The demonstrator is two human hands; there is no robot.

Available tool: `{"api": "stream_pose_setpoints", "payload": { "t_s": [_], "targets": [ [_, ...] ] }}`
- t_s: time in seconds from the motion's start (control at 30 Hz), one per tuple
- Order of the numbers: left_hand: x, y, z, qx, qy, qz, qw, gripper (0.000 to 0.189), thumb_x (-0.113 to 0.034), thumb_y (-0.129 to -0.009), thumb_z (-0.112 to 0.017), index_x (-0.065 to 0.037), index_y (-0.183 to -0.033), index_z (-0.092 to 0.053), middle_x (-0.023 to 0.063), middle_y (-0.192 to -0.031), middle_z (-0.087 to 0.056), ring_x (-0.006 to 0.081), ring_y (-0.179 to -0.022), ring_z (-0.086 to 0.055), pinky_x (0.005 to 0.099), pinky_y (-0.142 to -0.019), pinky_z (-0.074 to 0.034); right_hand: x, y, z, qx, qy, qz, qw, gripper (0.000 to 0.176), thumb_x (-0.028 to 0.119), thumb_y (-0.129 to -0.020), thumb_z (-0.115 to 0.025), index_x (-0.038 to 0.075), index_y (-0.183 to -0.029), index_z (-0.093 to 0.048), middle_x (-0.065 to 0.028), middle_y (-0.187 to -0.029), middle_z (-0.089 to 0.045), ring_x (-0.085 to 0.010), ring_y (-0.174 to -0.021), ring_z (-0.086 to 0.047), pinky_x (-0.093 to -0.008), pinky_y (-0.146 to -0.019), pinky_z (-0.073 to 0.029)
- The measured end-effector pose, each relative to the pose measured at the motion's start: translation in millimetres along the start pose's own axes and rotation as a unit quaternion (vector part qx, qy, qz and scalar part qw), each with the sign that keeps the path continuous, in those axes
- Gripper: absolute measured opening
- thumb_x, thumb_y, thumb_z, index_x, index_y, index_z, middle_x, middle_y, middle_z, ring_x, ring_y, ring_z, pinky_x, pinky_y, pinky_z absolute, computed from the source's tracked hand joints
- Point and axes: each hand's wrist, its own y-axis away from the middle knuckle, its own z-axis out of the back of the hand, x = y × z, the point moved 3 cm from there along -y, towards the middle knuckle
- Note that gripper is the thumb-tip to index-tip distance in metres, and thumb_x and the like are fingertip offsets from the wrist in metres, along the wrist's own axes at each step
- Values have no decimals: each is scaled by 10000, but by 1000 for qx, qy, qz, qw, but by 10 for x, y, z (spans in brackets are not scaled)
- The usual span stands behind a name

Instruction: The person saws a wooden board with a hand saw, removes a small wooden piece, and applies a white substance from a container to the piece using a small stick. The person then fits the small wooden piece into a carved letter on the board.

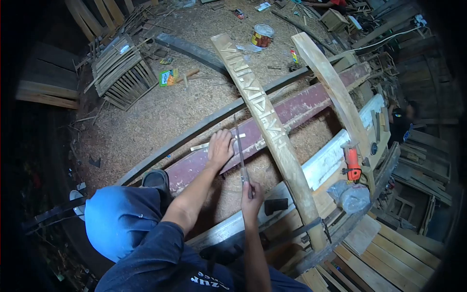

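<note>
My left hand (pixel 220 148) presses down on a thin wooden strip (pixel 200 146) that lies across the maroon beam (pixel 189 168). Its fingers are bent over the strip. The handle of a long, narrow saw-like tool (pixel 241 151) is in my right hand (pixel 252 198), whose fingers are wrapped round it. The blade reaches up across the strip, just right of my left hand. To the right, a long plank (pixel 262 109) with raised wooden letters or pieces crosses over the maroon beam.
A curved plank (pixel 331 78) and an orange power tool (pixel 352 165) are at the right, with a plastic bag (pixel 354 198) below. A paint can (pixel 262 36) and a slatted crate (pixel 122 73) stand on the shavings-covered floor. Another person (pixel 401 121) is at far right.
</note>
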Motion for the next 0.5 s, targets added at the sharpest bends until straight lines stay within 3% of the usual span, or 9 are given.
{"api": "stream_pose_setpoints", "payload": {
  "t_s": [0.03, 0.07, 0.13, 0.2, 0.3, 0.5],
  "targets": [
    [-13, 9, -2, -4, -3, 13, 1000, 147, -162, -925, -671, -41, -976, -605, 132, -1000, -583, 330, -995, -570, 435, -844, -451, -28, 16, 66, 8, -26, -30, 999, 247, 253, -1010, -701, 8, -1041, -703, -176, -890, -744, -341, -825, -731, -412, -792, -567],
    [11, -27, 8, -8, -10, 22, 1000, 144, -163, -932, -664, -40, -979, -606, 135, -1001, -584, 330, -1007, -572, 434, -853, -454, -72, 31, 116, 2, -27, -27, 999, 247, 253, -1010, -701, 8, -1041, -703, -176, -890, -744, -341, -825, -731, -412, -792, -567],
    [44, -47, 22, -7, -3, 23, 1000, 160, -185, -951, -652, -36, -993, -615, 151, -1018, -594, 355, -1017, -576, 450, -874, -452, -276, 140, 252, -44, -159, -11, 986, 160, 169, -1026, -694, 15, -1070, -699, -2, -812, -663, -94, -751, -563, -290, -642, -457],
    [7, -26, -15, -3, 8, 29, 1000, 180, -207, -970, -640, -31, -1007, -624, 167, -1036, -605, 379, -1026, -580, 467, -896, -451, -343, 151, 329, -79, -127, -14, 989, 166, 164, -1040, -679, 7, -1090, -702, -11, -872, -695, -104, -810, -605, -281, -687, -492],
    [3, -21, 15, 18, 10, 36, 999, 184, -210, -972, -635, -31, -1018, -636, 156, -1068, -607, 362, -1062, -573, 457, -946, -429, -10, -54, 334, -83, -98, 33, 991, 222, 151, -1025, -688, -23, -1163, -704, -100, -993, -747, -146, -902, -681, -306, -825, -546],
    [11, -20, 4, -6, 0, 8, 1000, 171, -183, -955, -643, -21, -998, -605, 146, -1014, -584, 341, -1010, -553, 451, -893, -434, 249, -460, -99, -55, -117, 54, 990, 261, 182, -1009, -702, -30, -1160, -718, -130, -986, -768, -192, -947, -724, -335, -838, -553]
  ]
}}
